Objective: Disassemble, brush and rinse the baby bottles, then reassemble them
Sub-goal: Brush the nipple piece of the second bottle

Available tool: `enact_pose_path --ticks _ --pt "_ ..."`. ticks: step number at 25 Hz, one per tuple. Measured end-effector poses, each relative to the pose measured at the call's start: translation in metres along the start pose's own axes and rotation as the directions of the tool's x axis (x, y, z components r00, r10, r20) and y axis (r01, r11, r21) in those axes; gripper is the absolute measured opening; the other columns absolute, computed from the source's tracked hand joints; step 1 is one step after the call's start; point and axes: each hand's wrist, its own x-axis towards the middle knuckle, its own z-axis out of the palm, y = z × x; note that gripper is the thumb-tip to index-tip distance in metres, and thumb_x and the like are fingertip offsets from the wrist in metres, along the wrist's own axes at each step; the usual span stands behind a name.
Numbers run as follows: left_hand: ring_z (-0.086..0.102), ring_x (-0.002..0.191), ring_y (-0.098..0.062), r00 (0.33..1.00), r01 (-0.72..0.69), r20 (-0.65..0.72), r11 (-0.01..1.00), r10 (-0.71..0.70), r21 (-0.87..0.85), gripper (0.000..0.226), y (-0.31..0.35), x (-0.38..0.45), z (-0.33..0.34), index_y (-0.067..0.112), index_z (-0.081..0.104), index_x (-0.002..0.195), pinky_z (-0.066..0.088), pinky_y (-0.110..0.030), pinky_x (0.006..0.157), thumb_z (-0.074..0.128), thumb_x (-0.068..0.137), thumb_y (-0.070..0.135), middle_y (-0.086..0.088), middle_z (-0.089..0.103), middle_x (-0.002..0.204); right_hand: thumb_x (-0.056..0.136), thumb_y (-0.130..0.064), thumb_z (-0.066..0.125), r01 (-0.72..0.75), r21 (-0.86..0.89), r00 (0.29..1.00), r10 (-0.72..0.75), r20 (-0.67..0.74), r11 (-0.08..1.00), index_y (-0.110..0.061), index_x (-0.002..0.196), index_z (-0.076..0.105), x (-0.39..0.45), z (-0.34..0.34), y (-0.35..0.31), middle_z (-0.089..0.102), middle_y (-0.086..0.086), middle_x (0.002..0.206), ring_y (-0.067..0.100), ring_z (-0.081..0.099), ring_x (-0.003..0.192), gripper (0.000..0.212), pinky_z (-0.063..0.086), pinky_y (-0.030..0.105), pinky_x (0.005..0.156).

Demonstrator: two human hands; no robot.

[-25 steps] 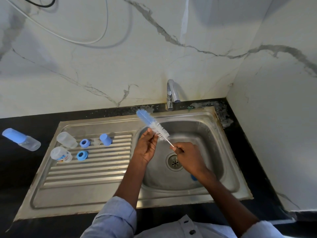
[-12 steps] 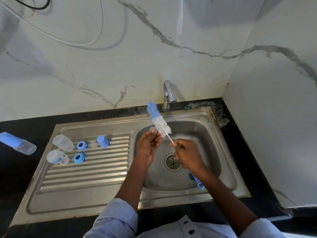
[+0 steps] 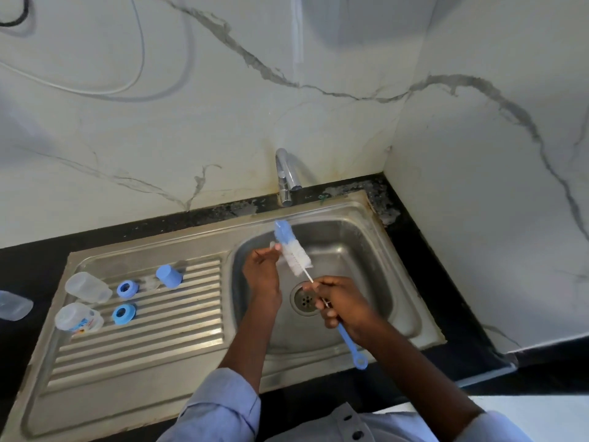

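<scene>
Slanting up-left from the right hand (image 3: pixel 342 306) gripping its handle, the bottle brush (image 3: pixel 293 250) meets a small clear part pinched by the left hand (image 3: pixel 263 272) at frame centre.

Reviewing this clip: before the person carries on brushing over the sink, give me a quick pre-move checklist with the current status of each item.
1. Bottle brush gripped by its handle: ok, the right hand is curled round the stem.
2. Part being brushed is held: cannot tell, the left hand pinches something small and clear at the bristles, too small to identify.
3. Work is over the sink basin: ok.
4. Water running from the tap: not ok, no stream is visible.
5. Other parts within reach: ok, two bottle bodies, two blue rings and a blue cap lie on the drainboard.
</scene>
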Motion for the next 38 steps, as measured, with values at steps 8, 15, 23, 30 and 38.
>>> enact_pose_path --ticks 8,15,23,30,38 --pt "0.065 0.075 -0.017 0.954 0.233 0.182 0.971 -0.239 0.053 0.014 -0.044 -0.016 0.064 0.004 0.064 0.106 0.056 -0.028 0.074 0.07 0.094 0.002 -0.012 0.067 0.087 0.095 -0.018 0.06 0.019 -0.417 0.769 -0.28 -0.575 0.909 -0.016 0.088 0.076 0.006 -0.123 0.009 0.065 -0.003 0.066 0.011 0.056 0.058 0.018 0.042 0.026 0.06" --pt "0.069 0.088 -0.02 0.892 0.327 0.277 0.933 -0.357 0.15 0.02 -0.059 -0.027 0.111 0.007 0.066 0.116 0.054 -0.031 0.08 0.069 0.096 0.009 -0.011 0.072 0.1 0.099 -0.013 0.053 -0.237 -0.77 0.624 -0.515 -0.588 0.592 -0.008 0.102 0.066 0.048 -0.196 0.002 0.059 0.015 0.112 0.037 0.06 0.1 0.015 0.04 0.036 0.074" --pt "0.073 0.103 -0.02 0.885 0.342 0.277 0.927 -0.373 0.157 0.041 -0.058 -0.014 0.104 0.002 0.063 0.131 0.056 -0.029 0.088 0.073 0.094 0.014 -0.014 0.074 0.119 0.093 -0.013 0.059 -0.295 -0.832 0.596 -0.59 -0.545 0.47 -0.009 0.12 0.063 0.074 -0.19 -0.007 0.06 0.014 0.124 0.035 0.057 0.113 0.028 0.043 0.042 0.093" --pt "0.075 0.097 -0.013 0.845 0.438 0.304 0.896 -0.439 0.077 0.038 -0.04 0.004 0.083 0.011 0.068 0.123 0.057 -0.027 0.081 0.073 0.093 0.033 -0.002 0.078 0.104 0.093 -0.018 0.075 0.431 -0.5 0.818 -0.559 -0.135 0.751 -0.017 0.13 0.068 0.093 -0.088 -0.029 0.069 -0.006 0.122 0.008 0.064 0.112 0.037 0.049 0.021 0.101" --pt "0.073 0.083 -0.015 0.906 0.32 0.232 0.932 -0.353 0.167 0.031 -0.011 0.051 0.049 0.015 0.079 0.088 0.052 -0.036 0.087 0.068 0.096 0.044 -0.001 0.078 0.086 0.09 -0.021 0.078 0.418 -0.458 0.839 -0.527 -0.136 0.784 -0.02 0.106 0.079 0.142 -0.02 -0.05 0.078 -0.006 0.099 0.01 0.073 0.096 0.015 0.057 0.045 0.095"
